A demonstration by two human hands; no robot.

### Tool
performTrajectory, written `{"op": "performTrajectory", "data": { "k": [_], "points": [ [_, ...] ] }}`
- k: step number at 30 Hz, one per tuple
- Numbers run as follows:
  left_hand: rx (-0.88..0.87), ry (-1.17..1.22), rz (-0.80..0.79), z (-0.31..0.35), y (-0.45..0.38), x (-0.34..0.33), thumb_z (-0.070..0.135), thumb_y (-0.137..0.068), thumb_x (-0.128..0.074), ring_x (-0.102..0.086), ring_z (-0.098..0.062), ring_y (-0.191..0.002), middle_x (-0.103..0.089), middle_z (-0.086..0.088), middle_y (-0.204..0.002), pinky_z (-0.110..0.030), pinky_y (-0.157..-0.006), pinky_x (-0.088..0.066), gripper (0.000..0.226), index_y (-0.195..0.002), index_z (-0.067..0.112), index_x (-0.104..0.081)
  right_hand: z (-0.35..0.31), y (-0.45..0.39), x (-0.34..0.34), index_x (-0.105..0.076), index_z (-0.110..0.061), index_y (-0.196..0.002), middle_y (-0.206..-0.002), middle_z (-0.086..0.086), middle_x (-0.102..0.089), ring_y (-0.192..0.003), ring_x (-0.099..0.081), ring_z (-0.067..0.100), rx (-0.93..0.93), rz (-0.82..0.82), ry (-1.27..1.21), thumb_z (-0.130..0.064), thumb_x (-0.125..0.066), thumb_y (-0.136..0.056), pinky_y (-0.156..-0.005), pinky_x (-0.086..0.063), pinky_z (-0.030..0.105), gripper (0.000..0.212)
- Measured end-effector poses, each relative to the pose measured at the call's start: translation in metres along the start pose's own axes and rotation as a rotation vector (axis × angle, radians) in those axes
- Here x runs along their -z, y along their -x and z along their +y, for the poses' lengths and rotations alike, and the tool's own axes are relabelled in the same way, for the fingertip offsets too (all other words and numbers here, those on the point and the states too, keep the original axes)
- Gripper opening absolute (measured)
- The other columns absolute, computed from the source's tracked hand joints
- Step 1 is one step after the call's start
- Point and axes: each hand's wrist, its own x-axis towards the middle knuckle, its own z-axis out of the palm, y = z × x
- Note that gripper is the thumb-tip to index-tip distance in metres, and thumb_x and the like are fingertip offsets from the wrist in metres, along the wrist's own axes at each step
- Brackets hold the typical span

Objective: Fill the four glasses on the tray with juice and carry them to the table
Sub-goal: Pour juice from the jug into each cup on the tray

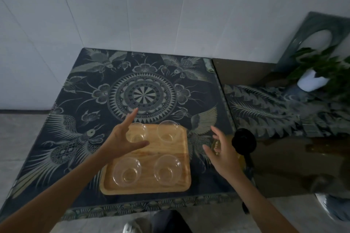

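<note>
A wooden tray (181, 159) lies on a dark patterned tablecloth (94, 85) near the table's front edge. Several clear glasses stand on it, all looking empty: far left (139, 131), far right (167, 131), near left (126, 171), near right (167, 169). My left hand (123, 140) hovers open over the tray's far left corner, fingers spread, partly covering the far left glass. My right hand (223, 153) is open to the right of the tray. Behind it stands a jug with a black lid (244, 141) and yellowish contents, mostly hidden by the hand.
A second surface with a patterned runner (284, 109) adjoins on the right. A leafy plant in a white pot (312, 79) and a green framed panel (322, 30) stand at its back. White walls close the far side. Grey floor lies on the left.
</note>
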Motion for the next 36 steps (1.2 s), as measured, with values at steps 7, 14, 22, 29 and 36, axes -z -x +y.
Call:
{"op": "performTrajectory", "data": {
  "k": [7,14,22,29,36],
  "points": [
    [-0.080,0.006,-0.051,0.052,-0.028,-0.038,0.054,-0.070,-0.087,-0.017,-0.004,-0.155,-0.010,0.021,-0.170,-0.045,-0.126,-0.029,0.120,-0.162,0.046,-0.011,0.021,0.022,0.049,-0.047,-0.021,-0.147,-0.150,-0.005,-0.048,-0.135,-0.048,0.011,0.128,0.191,0.139,-0.019,-0.064,-0.096,-0.095,-0.056,0.044,0.053],
    [-0.134,0.014,-0.134,0.101,-0.058,-0.104,0.043,-0.071,-0.091,-0.013,0.003,-0.154,-0.009,0.015,-0.172,-0.042,-0.126,-0.029,0.118,-0.163,0.037,-0.017,0.061,0.028,0.089,-0.049,-0.023,-0.144,-0.154,-0.004,-0.043,-0.137,-0.040,0.016,0.076,0.248,0.289,-0.026,-0.069,-0.092,-0.106,-0.041,0.030,0.056],
    [0.024,0.002,-0.267,0.122,-0.080,-0.213,0.055,-0.072,-0.087,-0.019,-0.005,-0.151,0.001,0.019,-0.171,-0.044,-0.126,-0.027,0.121,-0.163,0.043,-0.007,0.115,0.025,0.102,-0.052,-0.033,-0.141,-0.151,-0.012,-0.043,-0.132,-0.043,0.011,0.150,0.063,0.311,-0.040,-0.071,-0.089,-0.101,-0.050,0.037,0.057],
    [0.208,0.138,-0.313,0.097,-0.078,-0.289,0.055,-0.062,-0.092,-0.001,0.000,-0.156,-0.003,0.014,-0.171,-0.030,-0.128,-0.013,0.134,-0.164,0.034,-0.006,0.144,0.013,0.117,-0.062,-0.031,-0.134,-0.146,-0.013,-0.049,-0.124,-0.054,0.007,0.276,-0.039,0.218,-0.032,-0.063,-0.098,-0.090,-0.055,0.035,0.036],
    [0.303,0.245,-0.215,0.083,-0.064,-0.321,0.038,-0.071,-0.094,-0.038,0.016,-0.137,-0.039,0.022,-0.156,-0.025,-0.113,-0.041,0.114,-0.161,0.042,-0.023,0.168,0.002,0.127,-0.058,-0.030,-0.139,-0.155,-0.010,-0.042,-0.130,-0.052,0.007,0.369,-0.142,0.135,-0.024,-0.063,-0.098,-0.093,-0.053,0.025,0.042]
  ]
}}
